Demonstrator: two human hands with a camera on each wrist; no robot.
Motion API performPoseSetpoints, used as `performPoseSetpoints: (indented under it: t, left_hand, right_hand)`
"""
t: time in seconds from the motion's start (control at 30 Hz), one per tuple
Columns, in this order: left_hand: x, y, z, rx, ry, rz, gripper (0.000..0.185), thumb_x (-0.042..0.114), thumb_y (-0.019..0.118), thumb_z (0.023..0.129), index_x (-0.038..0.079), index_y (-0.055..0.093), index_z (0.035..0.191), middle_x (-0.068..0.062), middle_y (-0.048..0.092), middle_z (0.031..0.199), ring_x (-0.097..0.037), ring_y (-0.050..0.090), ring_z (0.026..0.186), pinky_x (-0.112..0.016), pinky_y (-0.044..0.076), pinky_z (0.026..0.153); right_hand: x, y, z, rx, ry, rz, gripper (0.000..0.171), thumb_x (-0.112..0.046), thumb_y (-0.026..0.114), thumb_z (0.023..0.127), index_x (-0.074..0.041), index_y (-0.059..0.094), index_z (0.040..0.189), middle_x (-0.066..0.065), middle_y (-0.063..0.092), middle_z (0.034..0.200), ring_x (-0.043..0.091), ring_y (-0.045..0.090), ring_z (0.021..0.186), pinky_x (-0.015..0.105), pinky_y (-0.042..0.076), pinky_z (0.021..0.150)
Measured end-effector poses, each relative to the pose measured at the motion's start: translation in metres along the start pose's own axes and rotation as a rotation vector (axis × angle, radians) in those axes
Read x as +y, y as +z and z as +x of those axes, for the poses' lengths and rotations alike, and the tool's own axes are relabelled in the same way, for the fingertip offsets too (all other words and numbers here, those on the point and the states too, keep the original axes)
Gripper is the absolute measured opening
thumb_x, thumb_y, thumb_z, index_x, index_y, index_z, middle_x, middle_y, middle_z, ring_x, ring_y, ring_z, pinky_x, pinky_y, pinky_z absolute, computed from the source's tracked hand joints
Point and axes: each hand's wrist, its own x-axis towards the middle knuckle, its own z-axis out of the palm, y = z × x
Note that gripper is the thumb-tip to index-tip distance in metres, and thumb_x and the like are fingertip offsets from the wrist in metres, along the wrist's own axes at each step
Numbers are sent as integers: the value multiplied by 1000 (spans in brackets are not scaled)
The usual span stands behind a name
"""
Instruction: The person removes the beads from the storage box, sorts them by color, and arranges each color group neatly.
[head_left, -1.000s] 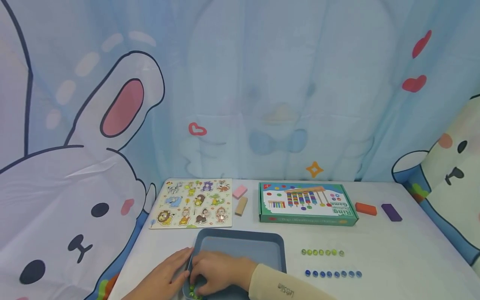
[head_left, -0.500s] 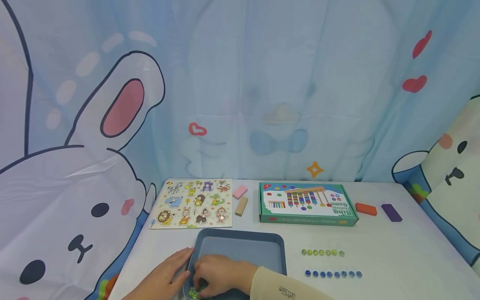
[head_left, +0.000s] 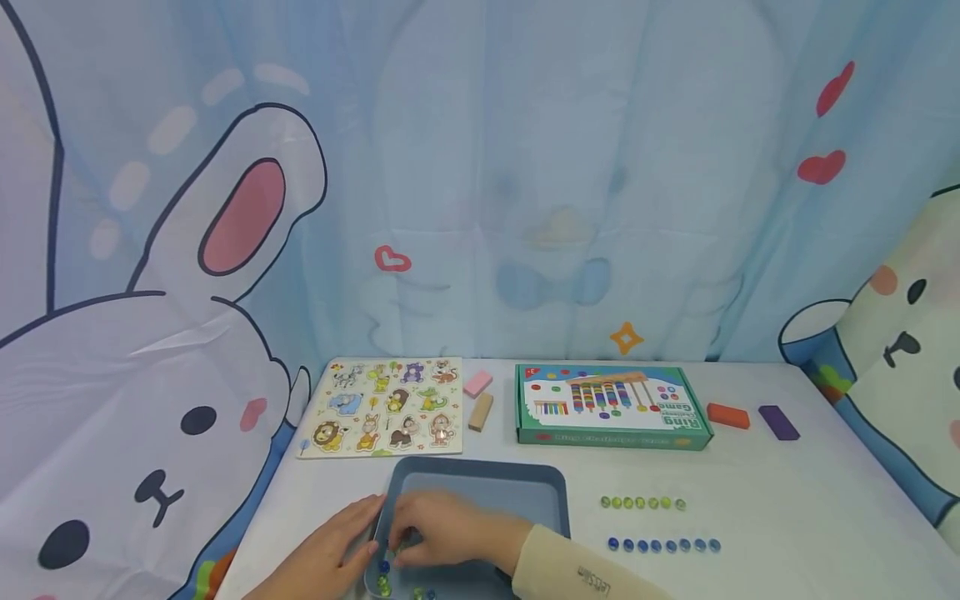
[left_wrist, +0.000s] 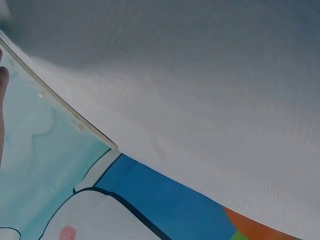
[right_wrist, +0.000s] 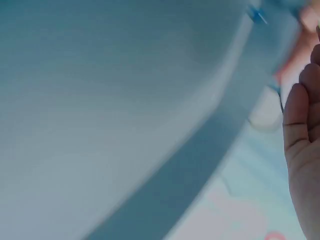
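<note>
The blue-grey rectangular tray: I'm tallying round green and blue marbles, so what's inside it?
In the tray, green and blue marbles show along its left side and near the picture's bottom edge. Anything beneath the person's right hand and beige sleeve, or below the frame, is hidden.

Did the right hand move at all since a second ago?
Yes. Judged against the tray, the right hand has moved away from the near left corner, toward the far side and a little to the right.
</note>
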Motion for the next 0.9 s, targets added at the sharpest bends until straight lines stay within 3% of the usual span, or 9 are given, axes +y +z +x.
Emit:
performPoseSetpoints:
  t: [0.17, 0.33, 0.67, 0.9]
  left_hand:
    - [1, 0, 1, -13, -20, -11, 74, 57, 50, 107, 13, 35, 164, -11, 43, 166, -42, 43, 151, -68, 40, 117]
    - [0, 0, 1, -27, -42, -13, 75, 58, 50, 106, 12, 36, 164, -11, 43, 166, -42, 41, 152, -68, 38, 119]
    - [0, 0, 0, -50, -62, -34, 77, 57, 52, 105, 13, 34, 165, -10, 42, 166, -42, 41, 152, -68, 37, 120]
    - [-2, 2, 0, -48, -43, -34, 76, 58, 49, 106, 13, 33, 165, -10, 42, 166, -42, 41, 152, -67, 38, 120]
  right_hand:
    - [6, -43, -24, 200, 75, 83, 12, -31, 83, 92, -22, 82, 100, -13, 66, 94, -1, 59, 90, 9, 51, 81]
    - [14, -74, -52, 308, 174, 126, 12, -31, 83, 92, -26, 81, 103, -12, 64, 96, 1, 59, 94, 18, 56, 81]
    - [39, -106, -113, 506, 234, 17, 13, -22, 86, 88, -24, 80, 99, -8, 65, 93, 6, 57, 88, 23, 55, 72]
    - [62, -116, -169, 540, 435, -24, 14, -20, 88, 86, -25, 80, 96, -9, 65, 92, 11, 58, 85, 25, 56, 70]
